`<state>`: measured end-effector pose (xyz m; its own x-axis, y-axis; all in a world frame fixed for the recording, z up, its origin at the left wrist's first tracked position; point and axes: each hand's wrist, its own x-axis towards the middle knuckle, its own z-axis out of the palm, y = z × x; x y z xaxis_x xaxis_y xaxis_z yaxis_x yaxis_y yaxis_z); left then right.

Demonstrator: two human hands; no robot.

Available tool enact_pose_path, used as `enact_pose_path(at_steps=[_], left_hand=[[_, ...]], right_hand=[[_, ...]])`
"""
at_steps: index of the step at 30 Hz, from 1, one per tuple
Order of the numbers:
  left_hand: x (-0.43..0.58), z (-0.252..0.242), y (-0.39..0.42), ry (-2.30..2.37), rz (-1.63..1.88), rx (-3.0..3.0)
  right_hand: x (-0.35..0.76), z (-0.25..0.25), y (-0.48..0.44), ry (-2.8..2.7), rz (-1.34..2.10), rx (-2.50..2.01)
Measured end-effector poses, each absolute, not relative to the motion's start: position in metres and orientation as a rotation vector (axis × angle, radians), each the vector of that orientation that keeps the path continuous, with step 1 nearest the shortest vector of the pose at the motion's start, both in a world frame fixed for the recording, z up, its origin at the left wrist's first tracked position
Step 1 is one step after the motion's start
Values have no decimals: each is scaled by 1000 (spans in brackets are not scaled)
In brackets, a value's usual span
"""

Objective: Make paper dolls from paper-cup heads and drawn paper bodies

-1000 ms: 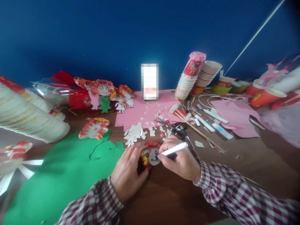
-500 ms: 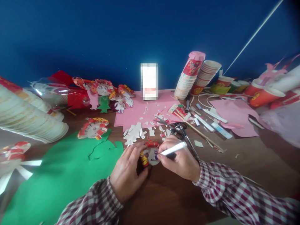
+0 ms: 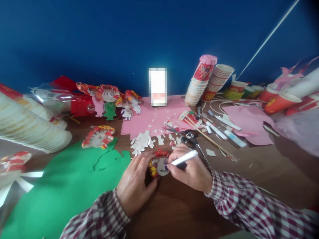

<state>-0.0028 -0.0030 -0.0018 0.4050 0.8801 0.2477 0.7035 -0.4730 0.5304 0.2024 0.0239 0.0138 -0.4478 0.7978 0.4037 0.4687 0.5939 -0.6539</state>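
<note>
A round paper doll head (image 3: 162, 170) with curled red and yellow paper strips around a white face lies on the brown table in front of me. Purple lines are drawn on the face. My left hand (image 3: 138, 181) is curved around its left side, fingers on the upper strips and thumb at the lower edge. Pinched in my right hand (image 3: 189, 170) is a white marker pen (image 3: 183, 158), its dark tip down at the face. Beyond my right hand are black-handled scissors (image 3: 190, 138) and white paper scraps (image 3: 142, 142).
Green paper (image 3: 72, 186) covers the left, with another curled paper head (image 3: 98, 136) at its far edge. Finished paper dolls (image 3: 109, 106) stand at the back left. Stacked paper cups (image 3: 196, 88) rise behind pink sheets (image 3: 147, 114). A blurred-out bright phone-shaped object (image 3: 158, 87) stands at the back.
The whole view has shifted very slightly. Both hands keep the same grip, and the marker tip stays on the face.
</note>
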Motion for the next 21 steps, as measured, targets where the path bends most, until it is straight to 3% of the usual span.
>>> enact_pose_path(at_steps=[21], left_hand=[[-1,-1,-3,1374,697,2319]], right_hand=[[204,14,23,-2045,607,-1028]])
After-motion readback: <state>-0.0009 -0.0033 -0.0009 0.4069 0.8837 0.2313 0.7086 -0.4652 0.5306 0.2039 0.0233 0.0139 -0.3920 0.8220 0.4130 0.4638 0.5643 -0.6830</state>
